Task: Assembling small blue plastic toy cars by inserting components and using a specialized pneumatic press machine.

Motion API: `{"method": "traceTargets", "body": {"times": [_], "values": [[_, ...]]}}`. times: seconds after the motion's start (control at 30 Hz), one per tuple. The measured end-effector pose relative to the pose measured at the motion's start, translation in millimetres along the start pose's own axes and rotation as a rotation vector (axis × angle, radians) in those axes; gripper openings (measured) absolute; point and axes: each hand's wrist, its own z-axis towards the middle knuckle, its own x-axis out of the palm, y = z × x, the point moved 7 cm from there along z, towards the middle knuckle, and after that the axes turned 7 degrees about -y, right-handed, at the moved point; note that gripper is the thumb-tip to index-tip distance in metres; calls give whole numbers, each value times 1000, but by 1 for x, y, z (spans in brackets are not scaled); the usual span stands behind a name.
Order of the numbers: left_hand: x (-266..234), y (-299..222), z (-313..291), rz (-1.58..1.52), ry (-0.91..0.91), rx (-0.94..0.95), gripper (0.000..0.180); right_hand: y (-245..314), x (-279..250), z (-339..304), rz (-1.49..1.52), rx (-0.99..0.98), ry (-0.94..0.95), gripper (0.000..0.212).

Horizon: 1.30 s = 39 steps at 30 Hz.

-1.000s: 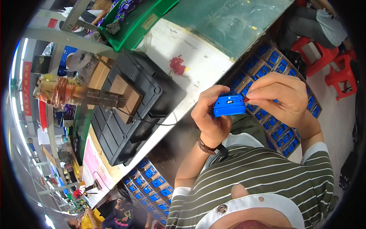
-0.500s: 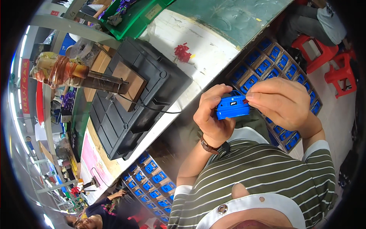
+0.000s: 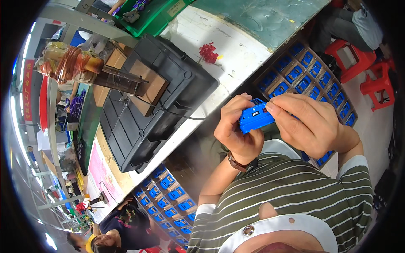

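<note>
My left hand point(image 3: 239, 130) grips a blue toy car body point(image 3: 258, 123) by one end, thumb below and fingers behind. The car's end panel faces up, with a small dark badge in its middle. My right hand point(image 3: 310, 120) is closed in a pinch, its fingertips touching the car's right corner. A tiny dark-red spot shows on the panel beside those fingertips. What lies between them, if anything, is hidden. A heap of small red parts point(image 3: 208, 52) lies on the white worktable point(image 3: 240, 50), beyond my hands.
A black lidded box point(image 3: 147, 105) stands on the table, with a wooden block and a tape-wrapped tool point(image 3: 71, 65) above it. Trays of blue car bodies point(image 3: 303, 80), point(image 3: 171, 198) sit on both sides below table height. Red stools point(image 3: 348, 59) and seated people point(image 3: 120, 232) are nearby.
The car has tilted in my left hand, its right end rising. My right fingertips have shifted up and left along its corner. The red bit between fingertips and car shows less.
</note>
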Motion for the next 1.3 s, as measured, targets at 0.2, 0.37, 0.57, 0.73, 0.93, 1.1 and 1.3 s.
{"method": "traceTargets", "body": {"times": [0.2, 0.37, 0.57, 0.73, 0.93, 1.1, 1.3], "values": [[1, -9, 2, -28, 168, 15, 28, -10, 6, 0, 221, 179, 3, 33], [-9, 1, -3, -161, 32, -110, 50, -18, 21, -6, 404, 270, -48, 44], [-29, 0, 4, -89, 3, -100, 23, -10, 53, -23, 623, 369, -93, 57], [-38, -8, 10, 71, 12, 33, 20, 1, 55, -11, 502, 221, -192, 27], [-51, 1, 9, -1, 15, -15, 28, 8, 61, -4, 531, 216, -186, 27], [-60, 5, 1, -211, -78, 19, 35, 14, 63, 0, 555, 182, -148, 30], [-67, 5, 0, -179, 41, 85, 37, 16, 71, -3, 624, 194, -121, 35]]}}
